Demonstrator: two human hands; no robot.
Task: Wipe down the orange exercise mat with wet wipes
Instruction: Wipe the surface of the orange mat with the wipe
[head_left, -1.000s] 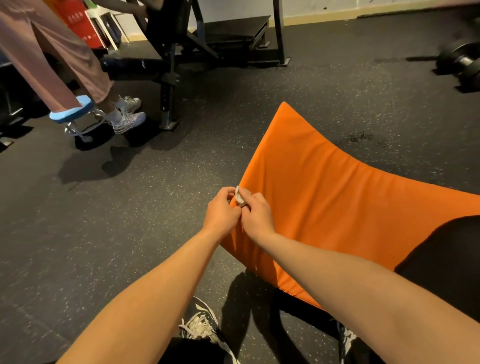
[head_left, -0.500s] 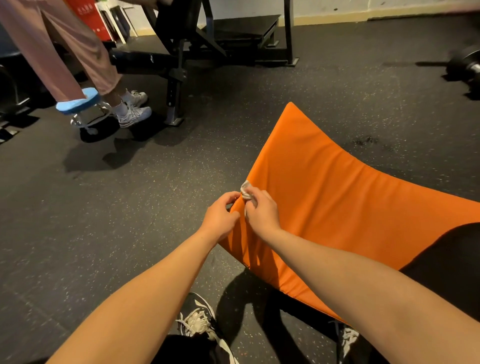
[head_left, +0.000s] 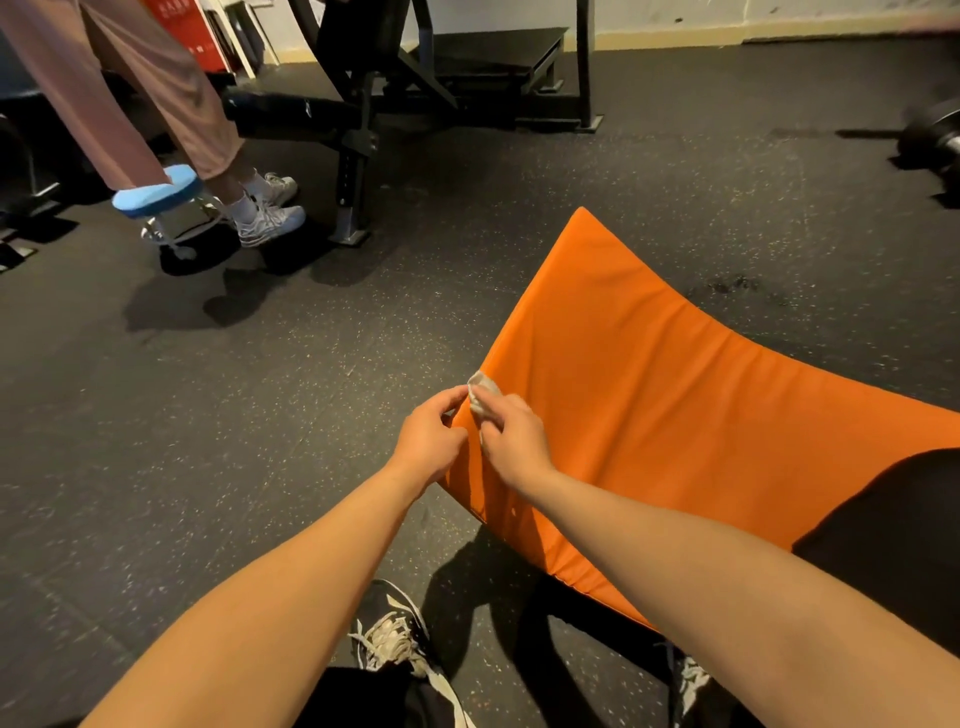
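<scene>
An orange mat (head_left: 675, 405) is seen tilted above a dark speckled gym floor (head_left: 208, 441), its near edge raised. A crumpled grey-white wet wipe (head_left: 483, 392) is pinched in the right hand (head_left: 517, 444) against the mat's left edge. The left hand (head_left: 428, 436) is curled beside it (whether anything is gripped cannot be told).

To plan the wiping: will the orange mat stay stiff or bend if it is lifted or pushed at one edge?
The orange mat curves from its raised near edge down to the floor, so it probably bends when lifted. Its cover creases beside the right hand holding the wet wipe, so it likely yields to pressure.
</scene>
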